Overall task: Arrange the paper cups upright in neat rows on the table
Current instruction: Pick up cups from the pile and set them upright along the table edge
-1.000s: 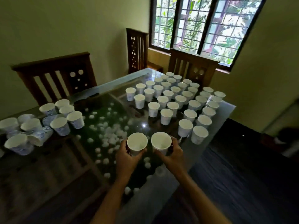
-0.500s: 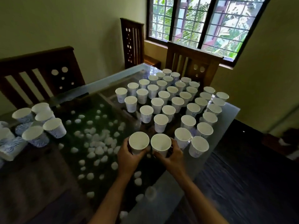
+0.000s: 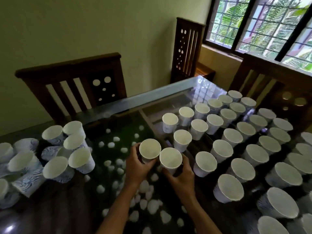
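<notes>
The left cup (image 3: 150, 150) was clasped upright in the left grip (image 3: 136, 166), the right cup (image 3: 170, 159) in the right grip (image 3: 182, 176), seemingly to extend the rows (image 3: 236, 137).

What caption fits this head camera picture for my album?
Left hand holds one paper cup, right hand another, beside rows of cups on the table.

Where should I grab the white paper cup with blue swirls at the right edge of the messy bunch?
Wrap your fingers round the side wall of that white paper cup with blue swirls, just below the rim, coming from its right. It stands mouth up, its right side is free, and other cups crowd its left.
</notes>
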`<action>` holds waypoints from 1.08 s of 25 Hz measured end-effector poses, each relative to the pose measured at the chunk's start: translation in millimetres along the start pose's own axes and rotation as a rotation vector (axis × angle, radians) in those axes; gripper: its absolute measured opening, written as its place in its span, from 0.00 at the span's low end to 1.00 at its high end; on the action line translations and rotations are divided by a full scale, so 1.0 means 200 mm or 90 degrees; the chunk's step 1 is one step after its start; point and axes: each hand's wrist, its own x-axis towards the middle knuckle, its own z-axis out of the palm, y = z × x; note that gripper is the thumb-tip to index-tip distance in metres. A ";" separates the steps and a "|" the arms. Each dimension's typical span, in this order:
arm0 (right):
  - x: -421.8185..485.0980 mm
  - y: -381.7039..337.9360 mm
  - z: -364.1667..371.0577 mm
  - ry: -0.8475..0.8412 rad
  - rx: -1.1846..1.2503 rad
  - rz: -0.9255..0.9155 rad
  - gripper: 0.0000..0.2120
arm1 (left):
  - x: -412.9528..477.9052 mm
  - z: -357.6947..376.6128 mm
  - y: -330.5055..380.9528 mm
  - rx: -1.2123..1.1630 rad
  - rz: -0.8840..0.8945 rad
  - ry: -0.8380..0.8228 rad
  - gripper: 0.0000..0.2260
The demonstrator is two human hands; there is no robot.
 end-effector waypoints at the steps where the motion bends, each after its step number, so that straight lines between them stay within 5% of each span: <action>1: 0.06 0.02 0.05 0.011 0.006 0.000 0.29 | 0.09 0.02 -0.02 -0.008 -0.002 -0.005 0.28; 16: 0.32 0.27 0.35 0.135 -0.035 0.022 0.33 | 0.65 0.28 -0.33 -0.022 -0.068 -0.083 0.36; 20: 0.29 0.28 0.32 0.104 -0.068 0.048 0.36 | 0.59 0.24 -0.34 -0.016 -0.108 -0.087 0.40; 27: 0.02 0.09 0.06 -0.032 -0.110 0.070 0.35 | 0.02 -0.04 -0.21 0.076 -0.147 -0.069 0.29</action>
